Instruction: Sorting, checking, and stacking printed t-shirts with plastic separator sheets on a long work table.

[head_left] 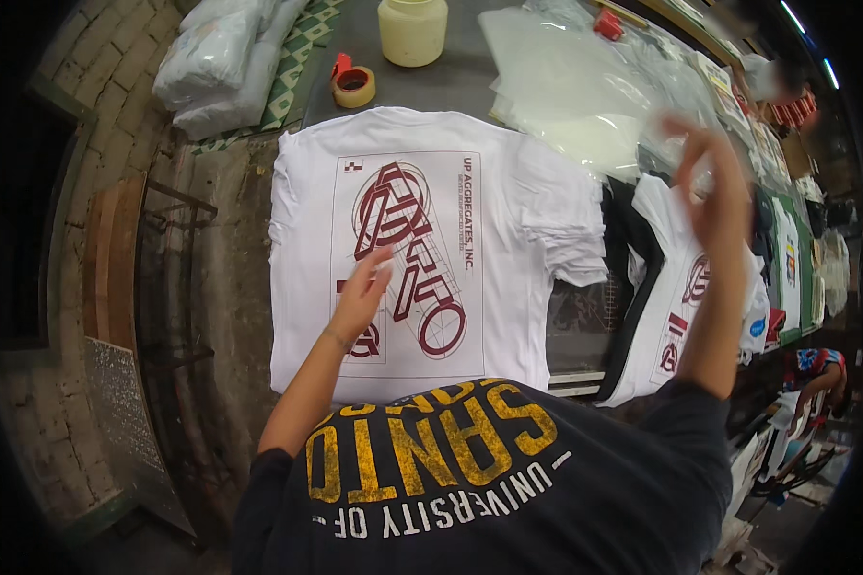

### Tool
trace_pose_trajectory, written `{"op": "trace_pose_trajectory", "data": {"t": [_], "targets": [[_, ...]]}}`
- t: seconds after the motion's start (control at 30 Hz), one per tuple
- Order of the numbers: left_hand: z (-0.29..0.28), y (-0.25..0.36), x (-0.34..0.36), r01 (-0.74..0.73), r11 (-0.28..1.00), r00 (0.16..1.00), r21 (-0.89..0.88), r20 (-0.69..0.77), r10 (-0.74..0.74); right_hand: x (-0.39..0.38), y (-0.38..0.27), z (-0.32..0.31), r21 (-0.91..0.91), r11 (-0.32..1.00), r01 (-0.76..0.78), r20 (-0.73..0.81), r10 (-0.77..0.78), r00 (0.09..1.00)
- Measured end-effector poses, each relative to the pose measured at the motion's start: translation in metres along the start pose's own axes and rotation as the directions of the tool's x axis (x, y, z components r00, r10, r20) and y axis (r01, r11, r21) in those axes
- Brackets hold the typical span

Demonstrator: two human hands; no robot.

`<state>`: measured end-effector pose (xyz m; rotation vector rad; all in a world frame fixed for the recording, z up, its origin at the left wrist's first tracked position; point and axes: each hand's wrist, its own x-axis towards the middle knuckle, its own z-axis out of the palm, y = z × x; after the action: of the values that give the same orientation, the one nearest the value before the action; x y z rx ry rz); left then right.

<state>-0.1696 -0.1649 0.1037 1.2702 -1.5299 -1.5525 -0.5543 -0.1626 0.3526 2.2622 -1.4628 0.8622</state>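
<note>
A stack of white T-shirts (307,211) with a dark red print lies in front of me, its sleeves gathered at both sides. My left hand (362,292) rests over the print of the top shirt, fingers stretched out, holding nothing visible. Raised at the right, my right hand (705,177) is blurred by motion; its fingers look apart and I see nothing in them. It is nearest to the clear plastic bags (571,96) spread over the table's far right. Below my right forearm lies another white printed T-shirt (650,287), partly hidden by the arm.
A tape roll on a red dispenser (353,86) and a cream plastic jar (412,34) stand on the dark table (336,38). Wrapped white bundles (211,72) sit at the far left. Black cloth (633,259) lies between the shirts. Another person (820,379) is at the right.
</note>
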Motion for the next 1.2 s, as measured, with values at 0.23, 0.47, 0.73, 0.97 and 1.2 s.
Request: {"op": "trace_pose_trajectory", "data": {"t": [0.23, 0.47, 0.73, 0.97, 1.2], "targets": [[0.088, -0.017, 0.038, 0.35, 0.852, 0.897, -0.39, 0.4, -0.186, -0.171, -0.124, 0.135, 0.505, 0.832, -0.229, 0.527, -0.087, 0.846], [0.126, -0.092, 0.049, 0.373, 0.895, 0.902, -0.245, 0.32, -0.288, -0.295, -0.079, 0.188, 0.493, 0.659, -0.569, 0.35, 0.448, 0.823], [0.154, -0.082, 0.06, 0.196, 0.968, 0.966, -0.159, 0.201, -0.162, -0.36, -0.001, 0.197, 0.303, 0.452, -0.839, 0.118, 0.856, 0.504], [0.164, -0.068, 0.082, -0.083, 0.978, 0.968, -0.194, 0.217, 0.125, -0.374, 0.046, 0.173, -0.255, 0.583, -0.771, 0.233, 0.811, 0.536], [0.179, -0.018, 0.103, 0.009, 0.878, 0.924, -0.479, 0.341, 0.176, -0.279, 0.067, 0.201, -0.198, 0.978, -0.07, 0.234, 0.117, 0.965]]}}
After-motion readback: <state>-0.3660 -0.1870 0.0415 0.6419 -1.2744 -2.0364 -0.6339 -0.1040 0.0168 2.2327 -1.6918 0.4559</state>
